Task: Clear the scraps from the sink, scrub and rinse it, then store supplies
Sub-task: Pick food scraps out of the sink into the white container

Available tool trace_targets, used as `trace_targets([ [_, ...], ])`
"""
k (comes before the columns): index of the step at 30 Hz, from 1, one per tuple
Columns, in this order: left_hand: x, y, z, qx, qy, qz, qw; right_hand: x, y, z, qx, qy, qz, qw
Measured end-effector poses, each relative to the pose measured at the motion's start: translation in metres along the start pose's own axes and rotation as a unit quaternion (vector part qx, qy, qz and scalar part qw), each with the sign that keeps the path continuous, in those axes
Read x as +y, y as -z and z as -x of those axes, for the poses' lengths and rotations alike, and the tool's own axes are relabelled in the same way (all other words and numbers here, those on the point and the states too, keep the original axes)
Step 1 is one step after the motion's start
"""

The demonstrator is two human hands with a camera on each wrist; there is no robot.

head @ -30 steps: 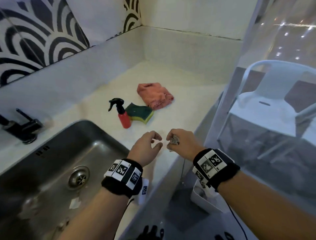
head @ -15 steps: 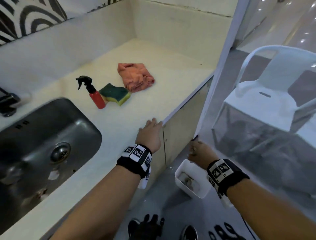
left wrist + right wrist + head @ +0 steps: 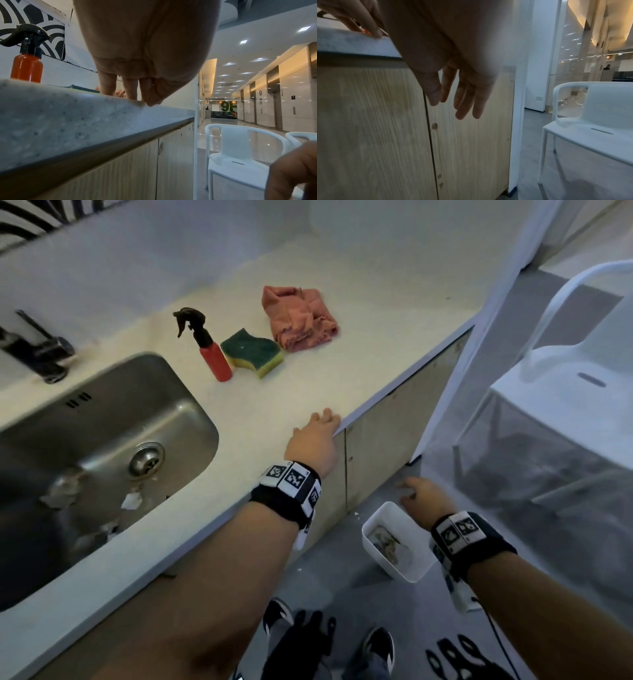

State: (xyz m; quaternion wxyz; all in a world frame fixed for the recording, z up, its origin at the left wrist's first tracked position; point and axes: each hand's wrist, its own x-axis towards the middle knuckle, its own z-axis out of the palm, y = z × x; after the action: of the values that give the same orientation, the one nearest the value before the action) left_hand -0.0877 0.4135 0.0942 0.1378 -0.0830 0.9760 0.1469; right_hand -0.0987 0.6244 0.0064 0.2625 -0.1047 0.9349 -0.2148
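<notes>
Since a second ago, both hands have parted — the right hand [image 3: 423, 497] has dropped from counter height and is now hanging at lower right of the head view above the white bin [image 3: 394, 539] on the floor, fingers [image 3: 462, 102] loose and apart, holding nothing. Scraps are lying inside that bin. Mid-frame, the left hand [image 3: 313, 445] is resting on the counter [image 3: 267, 412] edge, fingers straight. At left, the sink [image 3: 102, 440] is still holding paper scraps [image 3: 132, 499] — bottle [image 3: 214, 359], sponge [image 3: 253, 352] and cloth [image 3: 298, 318] are sitting at upper centre.
</notes>
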Motion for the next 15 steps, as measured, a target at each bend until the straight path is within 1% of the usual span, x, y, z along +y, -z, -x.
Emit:
trace_targets([
  [2,0.0,0.001,0.001,-0.005,-0.003,0.003,1.0,-0.008,0.004,-0.001,0.011,0.013,-0.022,1.0],
  [4,-0.001,0.004,0.002,-0.013,-0.009,0.015,1.0,-0.02,0.008,0.001,0.027,0.041,-0.041,0.998],
  [6,-0.004,0.01,0.005,-0.021,-0.013,0.041,0.999,-0.041,0.013,0.006,0.033,0.074,-0.053,0.995],
  [8,-0.013,0.02,0.009,-0.011,-0.007,0.069,0.998,-0.069,0.018,0.01,0.036,0.105,-0.058,0.992],
  [11,-0.043,0.036,0.014,0.013,0.011,0.058,0.998,-0.118,0.026,0.015,0.037,0.158,-0.062,0.985],
  [15,-0.102,0.062,0.025,0.056,0.045,0.042,0.997,-0.185,0.03,0.017,0.034,0.224,-0.062,0.972],
])
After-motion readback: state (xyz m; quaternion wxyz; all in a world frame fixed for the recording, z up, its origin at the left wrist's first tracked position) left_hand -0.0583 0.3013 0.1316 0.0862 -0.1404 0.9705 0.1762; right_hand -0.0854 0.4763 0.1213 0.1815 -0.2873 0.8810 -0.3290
